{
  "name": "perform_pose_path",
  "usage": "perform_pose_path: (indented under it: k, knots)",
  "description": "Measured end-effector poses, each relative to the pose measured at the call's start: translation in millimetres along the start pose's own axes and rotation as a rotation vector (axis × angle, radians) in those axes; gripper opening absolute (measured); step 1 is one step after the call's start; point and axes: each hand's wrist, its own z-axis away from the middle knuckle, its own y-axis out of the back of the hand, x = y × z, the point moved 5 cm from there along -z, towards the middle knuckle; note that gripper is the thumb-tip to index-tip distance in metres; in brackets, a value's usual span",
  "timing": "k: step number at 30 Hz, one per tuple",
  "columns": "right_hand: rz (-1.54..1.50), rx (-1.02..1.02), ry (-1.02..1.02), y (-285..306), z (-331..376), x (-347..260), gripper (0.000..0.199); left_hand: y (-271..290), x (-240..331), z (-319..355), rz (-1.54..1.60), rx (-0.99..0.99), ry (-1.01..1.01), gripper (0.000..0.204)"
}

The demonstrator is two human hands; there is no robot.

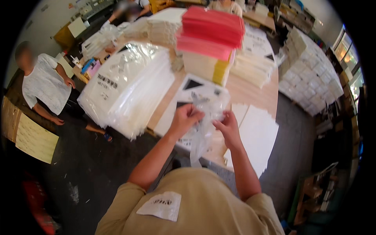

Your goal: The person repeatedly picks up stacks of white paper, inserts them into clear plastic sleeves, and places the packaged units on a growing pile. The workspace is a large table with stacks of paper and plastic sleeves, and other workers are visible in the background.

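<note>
- The left hand [184, 117] and the right hand [227, 127] meet over the near edge of the table [250, 94], with a clear plastic bag [201, 117] pinched between them.
- Left grip: fingers curled and clenched on the bag's upper left part. Right grip: fingertips closed on the bag's right edge, at nearly the same height.
- The bag lies directly between the 2 grips, touching both; neither hand is clearly nearer. Its long axis runs roughly up and down in the view, with the loose lower end hanging from the hands toward the person's chest.
- The bag is thin, see-through and crinkled, catching white glare; whether anything is inside it I cannot tell.
- Just beyond the bag, on the table, lies a flat white packet with black triangles [197, 88] printed on it.
- To the right of the bag, white sheets [254, 133] overhang the table's near edge.
- To the left of the bag, a big slumping heap of clear bagged goods [125, 90] covers that end of the table.
- Farther beyond the bag stands a stack of cream paper topped with red sheets [211, 29].
- Far left of the bag, another person [43, 86] in a pale shirt is low on the dark floor.
</note>
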Motion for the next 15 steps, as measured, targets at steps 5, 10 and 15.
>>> perform_pose_path:
  k: [5,10,15]
  knots:
    - [0.671,0.251,0.176,24,-2,9,0.043,21,43,13,-0.13,0.106,-0.078,0.014]
    - [0.733,0.259,0.12,60,-1,-27,0.022,49,91,25,-0.839,0.342,-0.357,0.019]
    - [0.04,0.124,0.013,35,-4,-17,0.011,33,36,19,-0.498,0.356,-0.3,0.038]
